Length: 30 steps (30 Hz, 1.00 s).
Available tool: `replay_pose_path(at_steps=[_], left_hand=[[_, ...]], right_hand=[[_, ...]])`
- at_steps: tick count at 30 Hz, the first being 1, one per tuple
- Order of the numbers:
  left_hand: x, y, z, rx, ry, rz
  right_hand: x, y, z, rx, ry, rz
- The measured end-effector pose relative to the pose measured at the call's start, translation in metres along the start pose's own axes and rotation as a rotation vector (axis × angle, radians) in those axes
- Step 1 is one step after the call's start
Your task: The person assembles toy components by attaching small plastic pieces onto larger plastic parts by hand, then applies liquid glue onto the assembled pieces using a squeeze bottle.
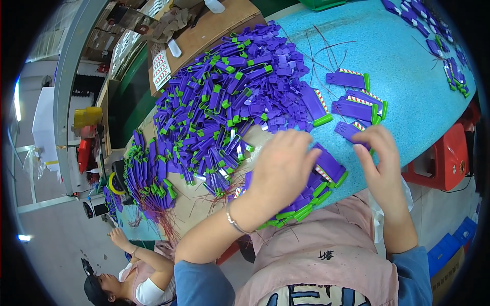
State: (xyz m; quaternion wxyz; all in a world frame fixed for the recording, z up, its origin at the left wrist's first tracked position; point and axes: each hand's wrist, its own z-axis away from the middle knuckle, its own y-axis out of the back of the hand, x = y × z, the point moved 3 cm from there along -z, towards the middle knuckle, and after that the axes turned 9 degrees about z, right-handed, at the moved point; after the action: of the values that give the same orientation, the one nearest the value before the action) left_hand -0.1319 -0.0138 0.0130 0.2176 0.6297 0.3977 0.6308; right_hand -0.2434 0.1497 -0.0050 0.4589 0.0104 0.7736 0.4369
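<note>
My left hand (pixel 286 166) is over the front edge of a big heap of purple and green plastic parts (pixel 214 107). Its fingers curl down so the tips are hidden, and the thumb is beside a purple part with a striped sticker (pixel 329 166). That part rests on a stack of similar parts with green ends (pixel 301 204) at the table's near edge. On the right, my right hand (pixel 380 150) has thumb and fingers apart at another stickered purple part (pixel 347 130), partly covering it. Several more stickered parts (pixel 352 79) lie just beyond on the blue table.
Thin red wires (pixel 163 219) hang from bundled parts on the left. A sheet of striped stickers (pixel 161 69) leans on a cardboard box (pixel 214 30). A co-worker (pixel 148 270) sits at left. A red stool (pixel 444 153) stands at right, and more parts (pixel 423 20) lie far right.
</note>
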Motion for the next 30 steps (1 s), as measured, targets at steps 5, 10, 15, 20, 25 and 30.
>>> replay_pose_path(at_steps=[5,10,15,20,25,30], left_hand=[[-0.041,0.046,0.024,0.220,0.239,-0.526],[-0.058,0.056,0.039,0.264,0.213,-0.567],[-0.045,0.037,0.033,0.315,0.341,0.343],[0.003,0.015,0.031,0.237,0.376,1.053],[0.007,0.007,0.039,0.216,0.418,1.066],[0.007,0.022,0.035,-0.082,0.380,0.712]], right_hand=[[0.005,-0.008,0.000,-0.033,-0.008,0.350],[0.005,-0.017,0.002,-0.075,-0.008,0.120],[-0.015,-0.026,0.016,-0.389,-0.298,-0.893],[-0.029,-0.037,0.021,-0.613,-0.461,-1.240],[-0.028,-0.040,0.023,-0.626,-0.511,-1.282],[-0.029,-0.035,0.023,-0.747,-0.427,-0.904]])
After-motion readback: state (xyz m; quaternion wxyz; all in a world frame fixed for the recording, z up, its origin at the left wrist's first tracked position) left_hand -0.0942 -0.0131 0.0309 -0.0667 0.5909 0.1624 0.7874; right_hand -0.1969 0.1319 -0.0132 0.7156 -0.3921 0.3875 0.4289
